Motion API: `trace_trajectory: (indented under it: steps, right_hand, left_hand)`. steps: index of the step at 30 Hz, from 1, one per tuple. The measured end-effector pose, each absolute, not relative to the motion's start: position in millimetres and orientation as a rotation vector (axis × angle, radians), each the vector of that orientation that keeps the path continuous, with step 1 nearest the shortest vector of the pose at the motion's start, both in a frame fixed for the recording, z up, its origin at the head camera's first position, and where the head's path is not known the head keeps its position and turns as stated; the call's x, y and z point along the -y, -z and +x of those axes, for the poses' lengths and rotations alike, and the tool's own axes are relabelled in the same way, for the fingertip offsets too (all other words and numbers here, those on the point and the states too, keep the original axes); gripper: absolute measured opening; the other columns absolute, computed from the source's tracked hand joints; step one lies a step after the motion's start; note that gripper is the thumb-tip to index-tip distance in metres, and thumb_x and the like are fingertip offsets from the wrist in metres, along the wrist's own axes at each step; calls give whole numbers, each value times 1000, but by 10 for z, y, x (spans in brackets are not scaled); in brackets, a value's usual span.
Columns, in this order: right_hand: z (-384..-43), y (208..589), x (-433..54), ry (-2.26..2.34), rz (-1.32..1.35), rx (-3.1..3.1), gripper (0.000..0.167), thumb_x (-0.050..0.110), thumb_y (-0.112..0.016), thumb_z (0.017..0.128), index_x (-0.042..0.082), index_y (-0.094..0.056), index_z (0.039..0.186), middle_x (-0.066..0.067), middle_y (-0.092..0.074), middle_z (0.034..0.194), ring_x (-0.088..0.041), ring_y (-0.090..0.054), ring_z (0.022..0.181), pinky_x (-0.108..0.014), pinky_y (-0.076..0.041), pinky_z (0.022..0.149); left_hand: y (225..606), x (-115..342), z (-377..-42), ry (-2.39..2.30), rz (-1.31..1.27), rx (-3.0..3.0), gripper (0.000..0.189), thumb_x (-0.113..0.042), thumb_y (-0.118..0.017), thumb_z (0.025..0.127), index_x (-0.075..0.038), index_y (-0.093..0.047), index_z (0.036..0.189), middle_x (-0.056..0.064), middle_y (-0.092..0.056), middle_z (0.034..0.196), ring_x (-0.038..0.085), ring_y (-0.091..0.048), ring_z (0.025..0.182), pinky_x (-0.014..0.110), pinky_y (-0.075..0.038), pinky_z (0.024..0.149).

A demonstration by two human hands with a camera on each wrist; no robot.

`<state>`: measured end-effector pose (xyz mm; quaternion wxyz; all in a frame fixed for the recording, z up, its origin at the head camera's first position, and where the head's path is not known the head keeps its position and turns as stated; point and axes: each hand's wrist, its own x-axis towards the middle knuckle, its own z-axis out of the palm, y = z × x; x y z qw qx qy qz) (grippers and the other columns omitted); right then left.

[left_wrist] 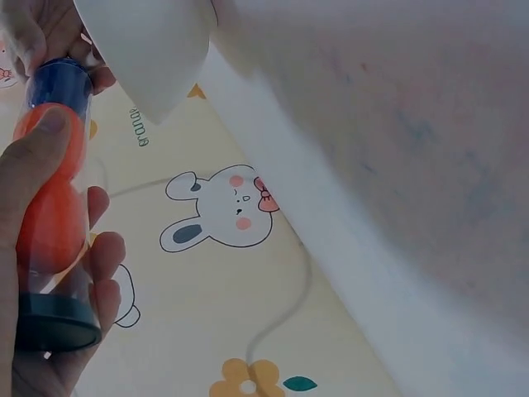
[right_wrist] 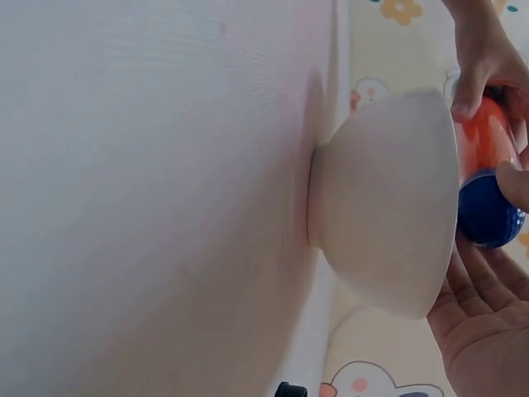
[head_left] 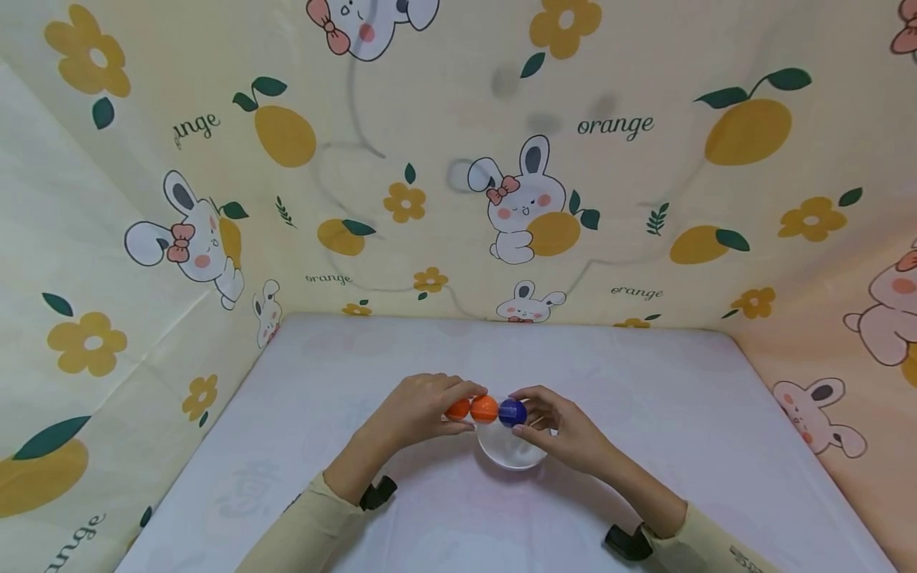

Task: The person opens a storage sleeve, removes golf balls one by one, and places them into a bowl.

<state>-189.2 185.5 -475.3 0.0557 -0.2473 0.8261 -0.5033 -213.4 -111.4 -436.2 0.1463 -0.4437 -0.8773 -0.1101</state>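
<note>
A clear tube (left_wrist: 54, 219) with two orange balls in it lies level just above the far rim of a white bowl (right_wrist: 384, 203). One end of it is dark blue (right_wrist: 489, 213), the other a dark cap (left_wrist: 58, 322). My left hand (head_left: 424, 407) grips the tube by its capped end and middle, with the thumb along an orange ball in the left wrist view. On the right side, my right hand (head_left: 569, 430) holds the blue end between thumb and fingers. The bowl's inside is mostly hidden in the wrist views.
The white bowl stands on a white-covered table (head_left: 301, 509), below both hands. Patterned cloth (head_left: 430, 175) with rabbits and oranges rises behind and at both sides of the table. Black wrist straps (head_left: 378, 493) show at the sleeves.
</note>
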Motion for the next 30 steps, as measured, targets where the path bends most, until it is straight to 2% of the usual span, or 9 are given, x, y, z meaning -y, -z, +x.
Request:
trace_trajectory:
  steps: [18, 30]
  right_hand:
    - [-1881, 4710, -1945, 1545, -802, -2608, 45, 21, -85, 95, 14, -65, 135, 0, -74, 117, -16, -69, 98, -29, -61, 87]
    - [-1858, 4718, -2042, 1352, -793, -2749, 48, 25, -88, 93, 20, -66, 134, 6, -73, 113, -19, -62, 91, -35, -57, 70]
  left_hand:
    - [4391, 1154, -2141, 480, -1270, 2571, 54, -35, -92, 88, -21, -71, 135, -4, -79, 111, 10, -69, 86, 26, -62, 82]
    - [4398, 1172, -2155, 480, -1244, 2594, 53, -38, -91, 88, -21, -71, 135, -5, -79, 111, 10, -69, 86, 25, -61, 81]
